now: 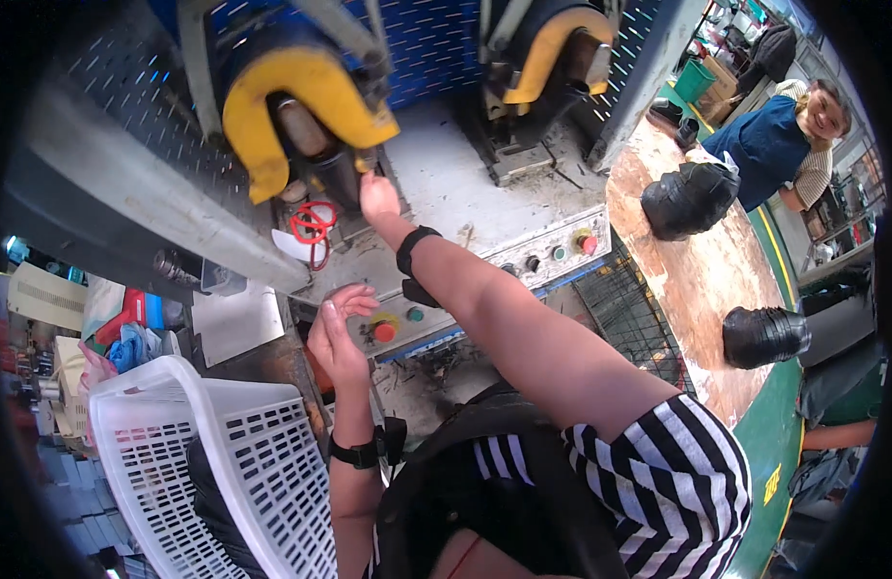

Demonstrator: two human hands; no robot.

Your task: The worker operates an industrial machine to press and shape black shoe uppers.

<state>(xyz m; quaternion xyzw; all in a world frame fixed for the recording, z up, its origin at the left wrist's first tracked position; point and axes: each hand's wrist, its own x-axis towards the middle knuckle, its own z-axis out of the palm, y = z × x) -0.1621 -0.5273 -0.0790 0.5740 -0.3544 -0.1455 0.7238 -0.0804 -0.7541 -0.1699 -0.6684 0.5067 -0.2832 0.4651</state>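
Observation:
My right hand (380, 198) reaches into the machine at the upper left, fingers curled. It lies against the right side of a dark, tapered shoe-like piece (338, 178), under a yellow U-shaped clamp (262, 92). What its fingers grip, if anything, is hidden. Left of that piece sit red-handled scissors (314, 224) on the machine bed (431, 159). Nearer to me, my left hand (340, 338) is raised with its fingers stretched out and nothing in it. Just right of it are a red push button (384, 331) and a green button (415, 315) on the front panel.
A second yellow clamp (552, 58) stands further right. At lower left, a white plastic basket (262, 425) holds something black. Black wrapped bundles (692, 200) rest on the worn wooden table (701, 280) at right. Beyond it is a person in a blue apron (762, 154).

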